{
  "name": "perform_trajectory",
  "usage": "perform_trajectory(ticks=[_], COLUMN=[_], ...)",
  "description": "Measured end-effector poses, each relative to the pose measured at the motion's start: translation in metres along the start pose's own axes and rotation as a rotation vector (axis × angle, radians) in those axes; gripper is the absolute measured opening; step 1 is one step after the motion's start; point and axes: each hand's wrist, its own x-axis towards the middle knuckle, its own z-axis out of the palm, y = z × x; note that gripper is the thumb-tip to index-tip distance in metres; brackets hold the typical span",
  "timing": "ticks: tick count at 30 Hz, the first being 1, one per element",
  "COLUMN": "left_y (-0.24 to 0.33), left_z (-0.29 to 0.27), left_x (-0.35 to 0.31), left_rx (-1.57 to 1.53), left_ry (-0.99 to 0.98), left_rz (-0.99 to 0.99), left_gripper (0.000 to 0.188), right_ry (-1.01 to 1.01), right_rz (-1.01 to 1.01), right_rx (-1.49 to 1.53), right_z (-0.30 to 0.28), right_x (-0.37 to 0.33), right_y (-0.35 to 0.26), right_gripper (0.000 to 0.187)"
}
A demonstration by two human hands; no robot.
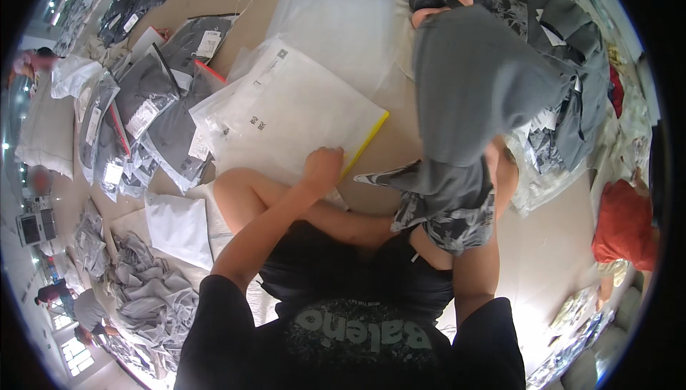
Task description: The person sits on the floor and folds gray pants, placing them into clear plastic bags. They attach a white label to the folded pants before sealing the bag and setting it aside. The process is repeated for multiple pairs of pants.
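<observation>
My left hand [323, 168] is closed at the near edge of a frosted plastic zip bag [293, 104], beside its yellow strip [366, 143]. The bag lies flat in front of my bent legs, on top of other plastic bags [336, 22]. On my right, a plain grey garment [471, 82], blurred by motion, is lifted and drapes over my right forearm. Its lower part shows a grey leaf-patterned cloth [446, 208]. The fingers of my right hand are hidden by this cloth; it appears to hold the garment up.
Packed grey garments [143, 97] in plastic with white tags lie at the left. Loose grey clothes [579, 90] are heaped at the right. A white pouch [179, 227] and a crumpled grey cloth pile [146, 290] lie lower left. A person in red [623, 225] is at the right edge.
</observation>
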Motion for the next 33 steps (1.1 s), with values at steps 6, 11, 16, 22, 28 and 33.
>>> perform_trajectory(ticks=[6, 11, 16, 22, 28, 33], left_y=[0.008, -0.023, -0.028, -0.037, 0.009, 0.075], left_z=[-0.048, -0.046, -0.093, -0.114, -0.118, -0.115], left_x=[0.005, -0.004, -0.017, -0.038, -0.050, -0.022], left_rx=[-0.464, -0.770, -1.298, -1.105, -0.776, -0.336], left_ry=[0.302, 0.643, 0.511, 0.404, 0.467, 0.613], left_rz=[-0.397, 0.016, -0.498, -0.409, -0.267, 0.089], left_gripper=[0.022, 0.028, 0.022, 0.023, 0.019, 0.028], right_ry=[-0.214, -0.671, -0.827, -0.784, -0.400, -0.268], right_rz=[0.143, 0.195, 0.271, 0.188, -0.090, -0.294], right_rx=[-0.373, -0.885, -1.067, -1.095, -1.518, -1.669], right_z=[0.091, 0.089, 0.099, 0.082, 0.062, 0.088], right_x=[-0.001, 0.019, 0.015, 0.024, 0.036, 0.017], right_y=[-0.007, 0.037, 0.064, 0.081, 0.104, 0.143], right_gripper=[0.056, 0.049, 0.050, 0.044, 0.041, 0.033])
